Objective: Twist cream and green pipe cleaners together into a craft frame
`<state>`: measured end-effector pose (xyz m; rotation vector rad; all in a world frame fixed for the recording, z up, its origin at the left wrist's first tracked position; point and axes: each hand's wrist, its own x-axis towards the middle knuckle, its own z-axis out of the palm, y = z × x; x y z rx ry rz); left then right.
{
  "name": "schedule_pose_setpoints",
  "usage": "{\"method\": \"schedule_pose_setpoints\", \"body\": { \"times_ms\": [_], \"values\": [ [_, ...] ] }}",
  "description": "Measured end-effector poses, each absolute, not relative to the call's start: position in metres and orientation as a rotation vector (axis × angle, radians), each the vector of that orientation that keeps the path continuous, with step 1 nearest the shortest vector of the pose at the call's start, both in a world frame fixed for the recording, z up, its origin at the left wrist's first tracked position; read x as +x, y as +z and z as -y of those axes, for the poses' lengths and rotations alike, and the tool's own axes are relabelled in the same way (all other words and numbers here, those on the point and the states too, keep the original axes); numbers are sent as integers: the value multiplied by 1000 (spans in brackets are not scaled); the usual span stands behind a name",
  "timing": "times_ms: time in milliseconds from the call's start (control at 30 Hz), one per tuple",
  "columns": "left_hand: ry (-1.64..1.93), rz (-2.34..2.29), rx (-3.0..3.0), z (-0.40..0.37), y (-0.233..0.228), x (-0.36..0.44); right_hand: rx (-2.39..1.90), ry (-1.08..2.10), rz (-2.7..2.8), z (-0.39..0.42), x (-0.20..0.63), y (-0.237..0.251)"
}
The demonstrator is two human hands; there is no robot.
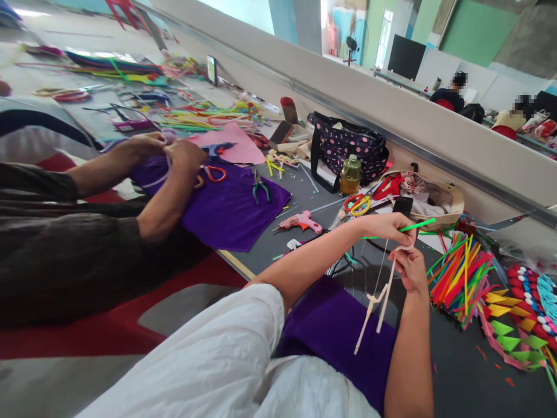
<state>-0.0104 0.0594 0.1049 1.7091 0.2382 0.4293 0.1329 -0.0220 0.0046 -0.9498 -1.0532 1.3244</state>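
Note:
My left hand (397, 227) is closed in a pinch, with a bright green pipe cleaner (423, 223) running through its fingers. Just below it, my right hand (411, 268) pinches a cream pipe cleaner (383, 307). The cream piece loops between both hands and hangs down, its lower part bent and knotted into a branching twig shape. A thin pale wire or thread rises from that knot towards my left hand. Under the hanging end a purple cloth (337, 337) lies at the table's edge by my lap.
Right: a bundle of coloured pipe cleaners (461, 278) and paper-triangle garlands (507, 337). Ahead: a pink glue gun (302, 222), yellow-handled scissors (360, 205), a bottle (350, 174) and a dotted bag (348, 142). Left: a co-worker's hands (185, 154) above another purple cloth (235, 209) with pliers (260, 188).

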Motion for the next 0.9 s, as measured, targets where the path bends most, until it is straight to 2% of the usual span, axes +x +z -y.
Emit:
{"method": "schedule_pose_setpoints", "body": {
  "times_ms": [433, 700, 900],
  "values": [
    [471, -342, 1802, -55, 105, -5, -1162, 784, 967, 27, 173, 16],
    [560, -545, 1886, -53, 95, 0, -1435, 542, 1053, 59, 176, 53],
    [628, -760, 2009, -52, 87, 4, -1633, 411, 1248, 88, 143, 81]
  ]
}}
